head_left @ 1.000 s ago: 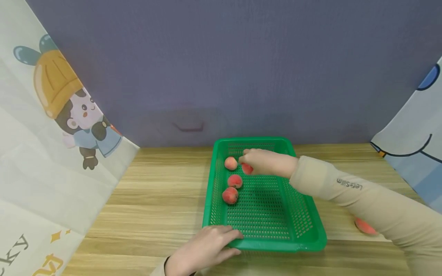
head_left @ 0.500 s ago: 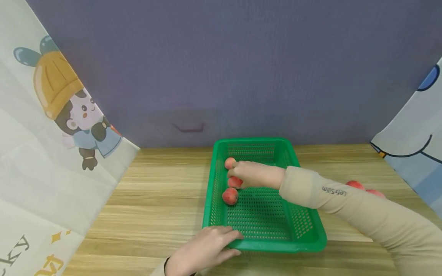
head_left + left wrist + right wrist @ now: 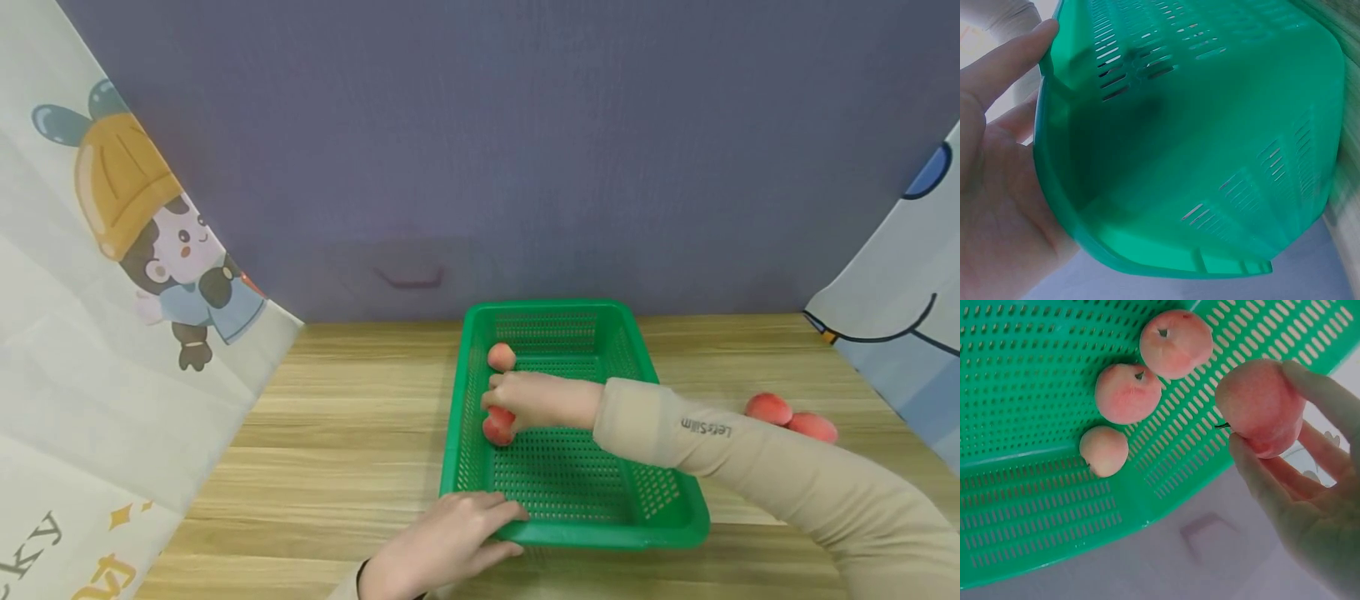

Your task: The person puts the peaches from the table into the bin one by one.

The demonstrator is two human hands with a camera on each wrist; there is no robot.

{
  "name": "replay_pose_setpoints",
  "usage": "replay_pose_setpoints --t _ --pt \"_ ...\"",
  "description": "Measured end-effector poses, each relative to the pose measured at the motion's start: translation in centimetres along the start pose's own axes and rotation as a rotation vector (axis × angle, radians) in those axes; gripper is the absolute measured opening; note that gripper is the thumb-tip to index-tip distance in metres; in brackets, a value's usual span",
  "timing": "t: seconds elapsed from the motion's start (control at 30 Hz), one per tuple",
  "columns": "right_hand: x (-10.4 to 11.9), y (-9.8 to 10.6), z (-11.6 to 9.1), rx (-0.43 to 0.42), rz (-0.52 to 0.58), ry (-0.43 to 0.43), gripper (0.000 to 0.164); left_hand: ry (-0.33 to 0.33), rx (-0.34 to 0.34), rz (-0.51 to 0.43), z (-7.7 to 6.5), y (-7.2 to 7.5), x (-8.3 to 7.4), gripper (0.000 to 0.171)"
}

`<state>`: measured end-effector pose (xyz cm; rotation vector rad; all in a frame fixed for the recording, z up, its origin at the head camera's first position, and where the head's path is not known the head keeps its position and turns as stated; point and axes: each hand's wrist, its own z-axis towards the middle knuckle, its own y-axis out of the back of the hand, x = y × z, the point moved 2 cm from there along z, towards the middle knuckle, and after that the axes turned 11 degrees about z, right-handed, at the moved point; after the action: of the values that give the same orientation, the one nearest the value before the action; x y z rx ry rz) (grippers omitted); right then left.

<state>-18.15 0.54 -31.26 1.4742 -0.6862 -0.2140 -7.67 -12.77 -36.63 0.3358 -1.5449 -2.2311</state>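
My right hand (image 3: 525,398) pinches a peach (image 3: 1261,407) between thumb and fingers, above the left side of a green perforated plastic basket (image 3: 585,533). Beneath it, three peaches lie along the basket's left side. The far peach (image 3: 502,357) and the near peach (image 3: 497,432) show in the head view, while my right hand covers the middle peach (image 3: 1127,394) there. At the basket's front left corner, my left hand (image 3: 450,533) grips the rim, fingers over it and thumb outside. The left wrist view shows the basket's outer wall (image 3: 1210,137) close to that hand.
Right of the basket, two more peaches, one left (image 3: 768,408) and one right (image 3: 813,427), lie side by side on the wooden table (image 3: 337,417). A grey-purple panel (image 3: 480,167) stands behind. Printed white sheets (image 3: 90,400) flank the table.
My right hand has carried its peach left and toward me, over the near peaches. Two table peaches have come out from behind the right sleeve. My left hand stays on the rim.
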Motion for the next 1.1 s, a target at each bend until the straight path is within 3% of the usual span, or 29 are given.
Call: replay_pose_setpoints --t 0.4,0.7,1.1 --pt "-0.1 -2.0 0.2 -0.008 -0.049 0.057 0.023 0.014 0.022 -0.004 0.0 0.1 -0.1 0.02" --pt "0.5 -3.1 0.5 0.059 -0.04 0.002 0.03 0.023 0.045 0.002 -0.1 0.1 -0.1 0.021" --pt "0.2 -4.6 0.8 0.071 -0.058 0.027 0.027 0.024 0.063 -0.004 0.0 0.2 0.0 0.02"
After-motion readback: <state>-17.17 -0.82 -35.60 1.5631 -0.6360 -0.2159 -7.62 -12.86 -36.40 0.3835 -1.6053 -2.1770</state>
